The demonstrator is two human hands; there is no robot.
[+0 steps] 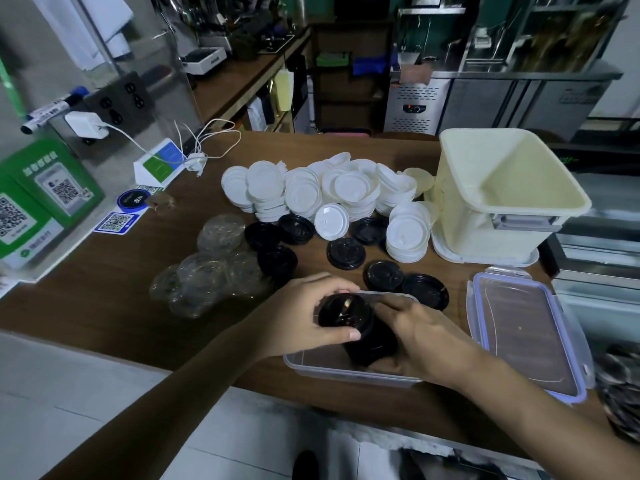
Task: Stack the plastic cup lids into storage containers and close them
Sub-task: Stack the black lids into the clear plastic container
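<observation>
The left hand (304, 315) and right hand (427, 337) both curl round a stack of black lids (362, 332), tilted on its side inside the clear container (346, 373) at the table's (104, 306) near edge. The lids look light, thin and slick, so I'd squeeze the stack from both ends or it may fan apart.

Dim, bluish indoor light; white round plastic lids (301, 192) show brightest. Edges bend, and the far grey steel cabinets (485, 105) blur.
</observation>
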